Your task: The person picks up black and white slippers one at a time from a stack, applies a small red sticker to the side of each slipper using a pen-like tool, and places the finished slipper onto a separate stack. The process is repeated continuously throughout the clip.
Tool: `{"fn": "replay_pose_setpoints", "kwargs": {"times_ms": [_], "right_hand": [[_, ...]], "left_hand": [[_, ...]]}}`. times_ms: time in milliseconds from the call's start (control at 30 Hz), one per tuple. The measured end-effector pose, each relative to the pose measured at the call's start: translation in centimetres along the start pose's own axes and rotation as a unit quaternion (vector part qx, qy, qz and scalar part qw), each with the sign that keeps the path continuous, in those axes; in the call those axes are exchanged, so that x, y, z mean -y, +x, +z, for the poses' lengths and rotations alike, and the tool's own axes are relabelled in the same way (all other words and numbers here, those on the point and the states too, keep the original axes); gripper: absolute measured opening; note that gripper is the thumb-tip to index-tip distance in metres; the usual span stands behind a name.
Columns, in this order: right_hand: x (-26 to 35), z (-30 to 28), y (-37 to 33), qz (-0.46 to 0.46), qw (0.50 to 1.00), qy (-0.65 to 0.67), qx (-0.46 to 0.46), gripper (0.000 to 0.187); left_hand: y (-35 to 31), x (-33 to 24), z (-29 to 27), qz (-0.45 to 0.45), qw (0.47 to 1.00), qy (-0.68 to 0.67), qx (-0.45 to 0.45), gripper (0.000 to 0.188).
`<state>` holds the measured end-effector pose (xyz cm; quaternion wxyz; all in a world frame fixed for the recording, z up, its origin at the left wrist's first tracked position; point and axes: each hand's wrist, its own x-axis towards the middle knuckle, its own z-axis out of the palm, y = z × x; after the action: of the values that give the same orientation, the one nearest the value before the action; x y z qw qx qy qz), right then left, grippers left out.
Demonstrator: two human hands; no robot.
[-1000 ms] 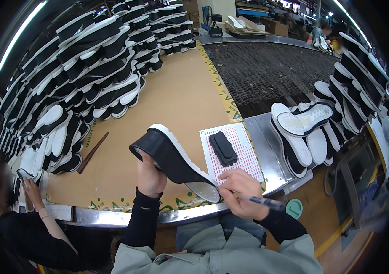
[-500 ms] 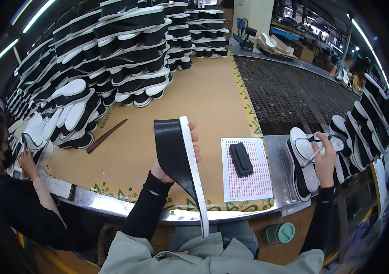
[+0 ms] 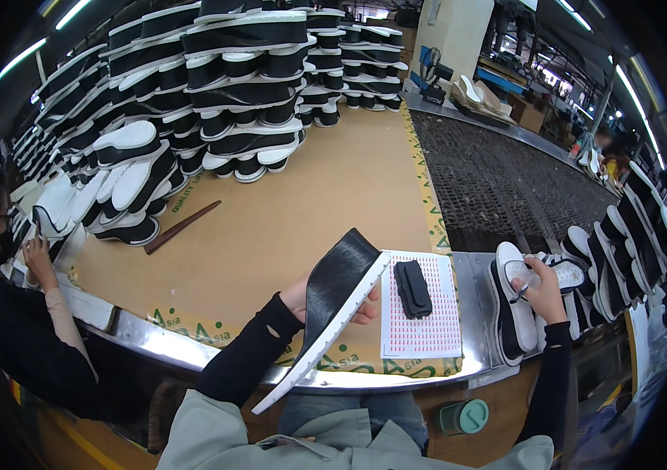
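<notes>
My left hand (image 3: 296,301) is closed around a black wedge shoe sole (image 3: 339,276) with a white edge. The sole hangs tilted over the table's front edge, its thick heel end up and its thin end down to the left. Some of my fingertips show past the white edge. Off to the right, my right hand (image 3: 543,296) is closed on a slim pen-like tool (image 3: 519,293), mostly hidden by the fingers. That hand is over white-topped soles (image 3: 515,317) leaning at the table's right side; whether it touches them I cannot tell.
A black block (image 3: 413,290) lies on a white sheet with red marks (image 3: 443,329). A brown tapered stick (image 3: 182,227) rests near tall stacks of soles (image 3: 247,66). A dark mesh belt (image 3: 498,168) runs beyond. At left sits another person (image 3: 32,329). A green-lidded cup (image 3: 472,416) stands below the table.
My left hand has turned the sole from nearly upright to a slant, its lower end swinging left. My right hand has shifted slightly left and down with the slim tool.
</notes>
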<state>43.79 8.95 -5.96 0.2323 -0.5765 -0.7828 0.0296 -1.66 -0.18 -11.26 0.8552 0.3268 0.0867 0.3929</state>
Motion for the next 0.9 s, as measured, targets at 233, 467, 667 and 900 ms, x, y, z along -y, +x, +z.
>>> {"fn": "replay_pose_setpoints", "kwargs": {"times_ms": [233, 467, 667, 900], "right_hand": [[2.6, 0.4, -0.6, -0.049, 0.997, 0.002, 0.061, 0.058], [1.6, 2.8, -1.4, -0.094, 0.995, 0.006, -0.038, 0.044], [1.9, 3.4, -1.9, -0.088, 0.994, -0.02, -0.069, 0.03], [3.4, 1.3, -3.7, -0.071, 0.976, -0.025, -0.202, 0.029]], "left_hand": [[-0.7, 0.3, -1.1, 0.004, 0.999, 0.023, -0.024, 0.046], [-1.7, -1.9, 1.1, 0.038, 0.989, 0.103, -0.098, 0.047], [-2.6, -4.8, 2.3, 0.221, 0.85, 0.259, -0.401, 0.039], [-7.4, -10.9, -4.4, 0.344, 0.724, 0.27, -0.534, 0.039]]}}
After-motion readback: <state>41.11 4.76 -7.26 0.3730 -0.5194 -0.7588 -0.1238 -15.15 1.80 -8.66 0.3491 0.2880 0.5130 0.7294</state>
